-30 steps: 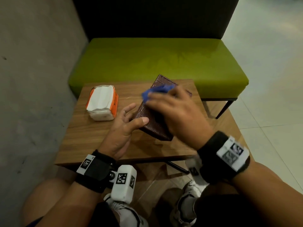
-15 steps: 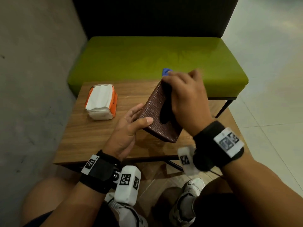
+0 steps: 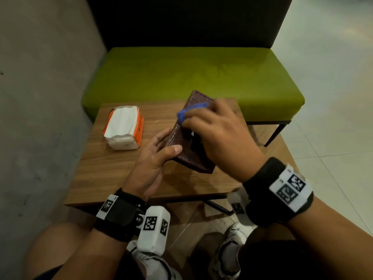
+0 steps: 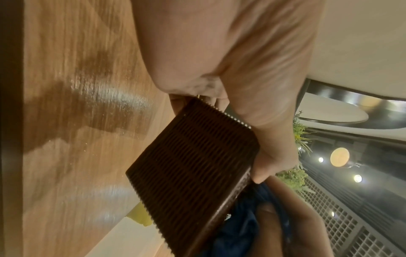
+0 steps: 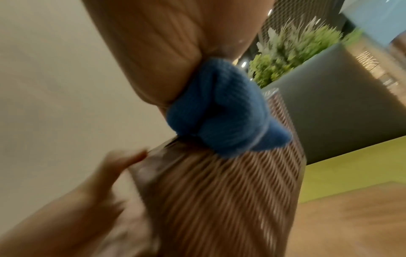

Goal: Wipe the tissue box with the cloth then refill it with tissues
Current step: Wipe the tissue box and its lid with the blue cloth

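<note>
Right hand (image 3: pixel 218 138), fingers curled over a bunched blue cloth (image 3: pixel 191 113), pressing it down on the upper face of the brown tissue box (image 3: pixel 187 156). Left hand (image 3: pixel 155 158) clamped on the near left end of that box, thumb on top, fingers underneath, the near end raised and the box tilted over the wooden table (image 3: pixel 121 172). Box just about at the table's middle, right of the orange tissue pack (image 3: pixel 125 128), which sits well apart at the far left with white tissues showing.

Likely troubles: a hard stroke toward the far end twisting the box out of a grip set on one end only, and dropping it on the table or off the right edge. Cloth snagging in the dark slot (image 3: pixel 192 142) under the right palm. Ribbed surface holding dust if passes run across the grooves. Refill not yet begun; pack untouched.
</note>
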The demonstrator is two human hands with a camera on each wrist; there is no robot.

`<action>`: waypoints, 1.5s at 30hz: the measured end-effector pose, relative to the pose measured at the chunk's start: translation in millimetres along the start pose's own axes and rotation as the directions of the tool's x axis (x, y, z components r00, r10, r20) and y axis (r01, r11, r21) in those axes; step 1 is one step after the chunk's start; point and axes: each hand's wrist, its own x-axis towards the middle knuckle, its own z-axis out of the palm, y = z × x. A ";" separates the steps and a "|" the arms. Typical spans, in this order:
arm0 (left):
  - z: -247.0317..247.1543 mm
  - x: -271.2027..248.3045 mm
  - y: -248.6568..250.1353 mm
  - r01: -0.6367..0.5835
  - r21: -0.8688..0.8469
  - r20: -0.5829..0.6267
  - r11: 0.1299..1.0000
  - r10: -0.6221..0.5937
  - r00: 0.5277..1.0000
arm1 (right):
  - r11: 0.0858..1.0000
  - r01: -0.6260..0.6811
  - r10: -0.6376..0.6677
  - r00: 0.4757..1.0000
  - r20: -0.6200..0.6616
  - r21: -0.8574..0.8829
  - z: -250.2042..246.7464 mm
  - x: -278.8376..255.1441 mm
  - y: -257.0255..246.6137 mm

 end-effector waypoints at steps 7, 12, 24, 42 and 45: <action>-1.5 -4.5 -4.3 0.009 0.017 0.019 1.000 -0.009 1.000 | 0.995 0.095 -0.093 0.991 0.093 -0.019 4.2 0.1 -9.5; 5.2 -7.0 -6.7 -0.011 0.032 0.020 0.999 0.010 1.000 | 0.990 -0.134 0.129 0.988 -0.083 -0.051 -2.9 9.8 23.9; 7.0 2.1 -1.8 -0.019 -0.017 0.011 1.000 0.019 1.000 | 1.000 -0.026 0.025 0.999 -0.020 -0.018 4.1 8.2 -6.3; 3.9 10.0 -4.5 -0.016 -0.145 0.019 0.989 0.018 1.000 | 0.959 -0.284 0.283 0.959 -0.013 -0.019 -5.5 8.1 -6.7; 3.5 9.4 3.5 -0.037 -0.166 0.017 0.985 0.041 0.999 | 0.923 -0.379 0.384 0.910 -0.158 0.059 -16.8 12.4 12.2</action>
